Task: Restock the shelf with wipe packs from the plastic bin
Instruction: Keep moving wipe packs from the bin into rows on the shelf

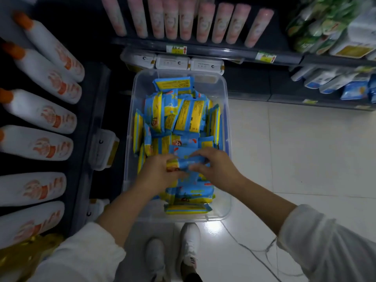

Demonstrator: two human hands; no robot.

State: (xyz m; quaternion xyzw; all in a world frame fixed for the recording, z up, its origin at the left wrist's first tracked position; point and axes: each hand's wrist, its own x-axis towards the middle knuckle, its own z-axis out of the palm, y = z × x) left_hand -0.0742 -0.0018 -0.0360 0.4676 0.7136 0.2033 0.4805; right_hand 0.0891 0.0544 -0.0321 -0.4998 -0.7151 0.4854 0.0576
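White shoes (189,247): on the pale tiled floor (295,149), just short of the bin's near wall.
Left hand (160,171): inside the bin's near half, fingers curled around the left end of a wipe pack.
Right hand (215,165): opposite, fingers bent over the same pack's right end.
Blue-and-yellow soft wipe pack (190,162): held between both hands, above the pile.
Clear plastic bin (227,110): on the floor against the shelving, filled with loose packs (189,117) lying at mixed angles.
Dark shelf (203,50): beyond the bin; white lidded boxes (173,62) below its edge, pink tubes (187,21) standing on it.
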